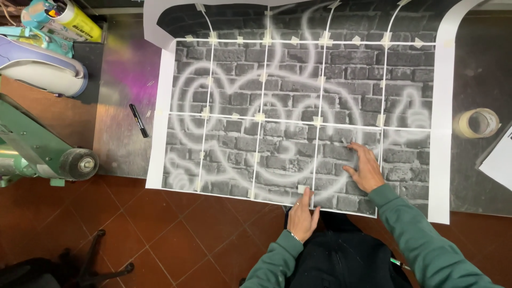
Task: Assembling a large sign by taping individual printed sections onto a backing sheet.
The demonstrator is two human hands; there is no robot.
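Left hand [302, 216] presses a tape piece [302, 189] at the near edge of the brick-wall print [298, 106], fingers loosely spread, gripping nothing. Right hand [365, 169] lies flat on the print, fingers splayed. The sheets cover the tabletop [120, 106]. Black marker [138, 120] left, tape roll [477, 122] right, yellow-and-teal can [66, 16] at the far left corner.

The left hand [302, 216] presses a tape piece [302, 189] at the near edge of a brick-wall print [298, 114] of taped sheets on the bench [120, 133]. The right hand [365, 169] lies flat on the print. A marker [138, 120] and tape roll [477, 122] lie beside.
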